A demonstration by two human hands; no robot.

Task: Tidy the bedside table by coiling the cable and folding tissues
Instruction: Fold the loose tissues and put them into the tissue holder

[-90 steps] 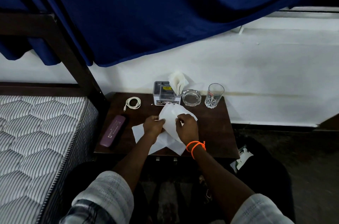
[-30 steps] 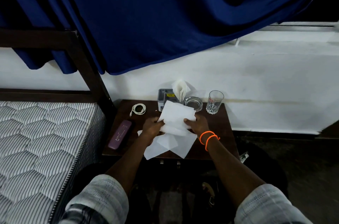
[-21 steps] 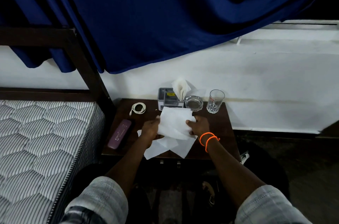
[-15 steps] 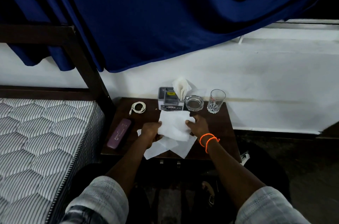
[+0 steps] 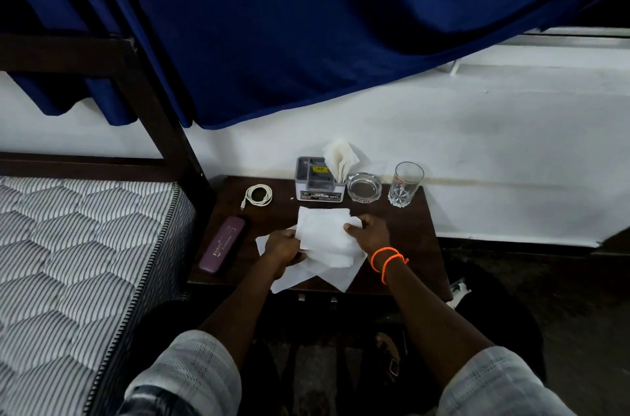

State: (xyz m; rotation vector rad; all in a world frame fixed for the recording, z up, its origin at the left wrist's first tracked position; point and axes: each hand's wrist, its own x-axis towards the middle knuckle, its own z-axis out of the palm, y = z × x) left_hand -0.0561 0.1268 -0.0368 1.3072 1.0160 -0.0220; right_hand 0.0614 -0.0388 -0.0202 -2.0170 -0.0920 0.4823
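A white tissue (image 5: 324, 231) lies folded over on the dark bedside table (image 5: 414, 238). My left hand (image 5: 284, 247) pinches its left edge and my right hand (image 5: 370, 235), with orange bands on the wrist, grips its right edge. More unfolded tissues (image 5: 335, 274) lie underneath, reaching the table's front edge. A white cable (image 5: 258, 194) sits coiled at the back left of the table, apart from both hands.
A grey holder (image 5: 315, 183) with tissues standing in it, a glass ashtray (image 5: 364, 186) and a drinking glass (image 5: 405, 183) line the back. A purple case (image 5: 222, 244) lies at the left. A striped mattress (image 5: 75, 245) and dark bedpost (image 5: 160, 115) stand left; a blue curtain (image 5: 306, 23) hangs above.
The raised tissue has come down onto the table and been folded over, both hands lowering with it. The camera view shifted slightly.
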